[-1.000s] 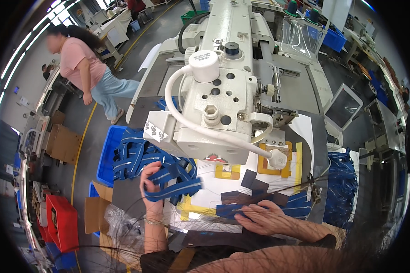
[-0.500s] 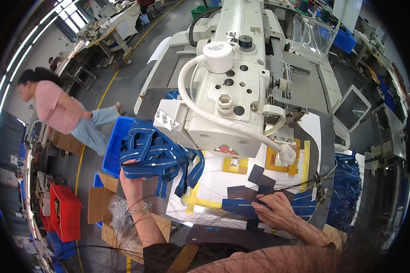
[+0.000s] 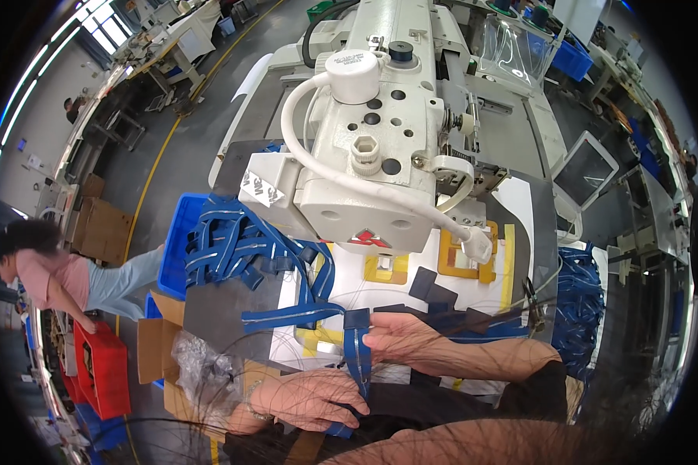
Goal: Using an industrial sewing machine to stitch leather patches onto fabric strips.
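Observation:
My left hand is near the front edge, its fingers closed on the lower end of a blue strap with a silvery stripe. My right hand pinches the same strap higher up, beside a dark blue patch at its top. Another striped strap runs left from that patch. Behind lies a tangled pile of blue straps. More dark patches rest on the white sheet right of my right hand, by a flat blue strap partly hidden by my right forearm.
A white sewing machine head overhangs the work surface, with a yellow frame beneath. Left stand a blue bin, an open carton and a red crate. A person is beside the crate. More blue straps hang at right.
My left hand has left the strap pile and come down to the front right. My right hand has moved left off the flat strap. Both now hold one strap. The walking person moved left.

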### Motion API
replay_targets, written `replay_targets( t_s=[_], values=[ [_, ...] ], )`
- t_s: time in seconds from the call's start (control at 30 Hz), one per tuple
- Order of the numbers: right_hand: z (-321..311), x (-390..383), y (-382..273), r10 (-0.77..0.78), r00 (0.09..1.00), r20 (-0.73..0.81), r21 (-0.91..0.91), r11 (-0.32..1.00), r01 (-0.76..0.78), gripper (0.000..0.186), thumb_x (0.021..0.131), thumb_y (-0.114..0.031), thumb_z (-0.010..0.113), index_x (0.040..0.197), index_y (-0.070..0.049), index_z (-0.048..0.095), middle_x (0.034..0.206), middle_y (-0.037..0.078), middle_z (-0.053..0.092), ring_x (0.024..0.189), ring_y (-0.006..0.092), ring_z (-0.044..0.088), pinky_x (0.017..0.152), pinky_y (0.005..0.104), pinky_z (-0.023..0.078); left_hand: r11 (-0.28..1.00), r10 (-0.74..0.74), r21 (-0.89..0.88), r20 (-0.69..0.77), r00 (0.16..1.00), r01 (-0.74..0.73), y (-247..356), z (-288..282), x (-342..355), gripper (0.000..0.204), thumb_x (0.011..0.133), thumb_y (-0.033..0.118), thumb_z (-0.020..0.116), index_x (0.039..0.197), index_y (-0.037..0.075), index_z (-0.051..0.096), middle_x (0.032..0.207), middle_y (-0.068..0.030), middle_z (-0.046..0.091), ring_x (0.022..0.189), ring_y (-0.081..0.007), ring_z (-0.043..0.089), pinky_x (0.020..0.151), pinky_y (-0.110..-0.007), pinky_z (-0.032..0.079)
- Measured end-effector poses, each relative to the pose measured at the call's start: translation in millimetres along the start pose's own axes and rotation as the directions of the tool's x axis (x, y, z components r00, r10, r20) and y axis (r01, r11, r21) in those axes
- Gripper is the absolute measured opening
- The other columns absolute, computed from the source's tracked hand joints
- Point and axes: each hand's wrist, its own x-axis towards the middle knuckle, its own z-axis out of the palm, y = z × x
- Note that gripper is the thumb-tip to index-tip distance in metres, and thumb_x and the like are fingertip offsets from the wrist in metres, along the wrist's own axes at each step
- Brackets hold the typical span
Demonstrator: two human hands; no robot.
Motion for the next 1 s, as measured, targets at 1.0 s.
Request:
replay_targets(
  t_s=[1.0],
  values=[
    [-6.7,15.5,7.8,-0.134,0.985,-0.108,-0.254,0.962,0.103,0.01,0.091,-0.012,0.054,0.092,-0.003,0.049,0.083,0.004,0.064,0.072,0.0078,0.057,0.064,0.024,0.047,0.985,-0.161,-0.072,-0.097,0.982,0.154,-7.8,-3.2,-22.4,0.036,0.071,0.009,0.057,0.106,0.015,0.062,0.113,-0.0032,0.056,0.103,-0.0233,0.051,0.088,-0.038,0.037]
  ],
)
